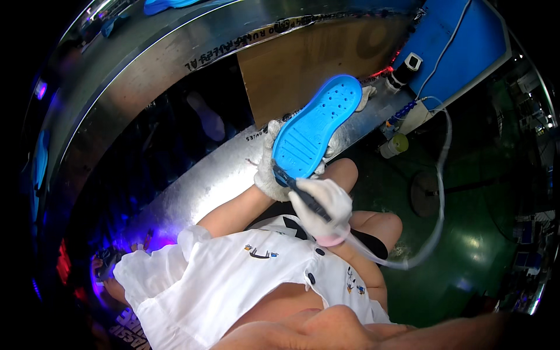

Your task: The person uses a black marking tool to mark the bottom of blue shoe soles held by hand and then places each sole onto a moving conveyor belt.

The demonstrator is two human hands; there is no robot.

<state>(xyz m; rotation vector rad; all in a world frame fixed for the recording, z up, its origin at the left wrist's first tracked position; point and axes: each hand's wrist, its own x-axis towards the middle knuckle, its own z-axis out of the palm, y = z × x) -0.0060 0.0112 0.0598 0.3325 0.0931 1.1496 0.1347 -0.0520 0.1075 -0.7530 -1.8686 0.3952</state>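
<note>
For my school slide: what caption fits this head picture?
Gloved left hand holds a blue shoe sole; right hand touches a pen-like tool to it.

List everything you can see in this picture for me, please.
bright blue rubber shoe sole: one, blue, held up at centre
thin dark pen-like tool: one, black, tip at the sole's heel end
clear flexible hose: one, translucent, looping right from the tool
curved shiny metal bench: one, silver, left and top
brown board: one, top centre
blue panel: one, top right
green floor: right
left hand: white glove, holding sole
right hand: white glove, gripping tool
</note>
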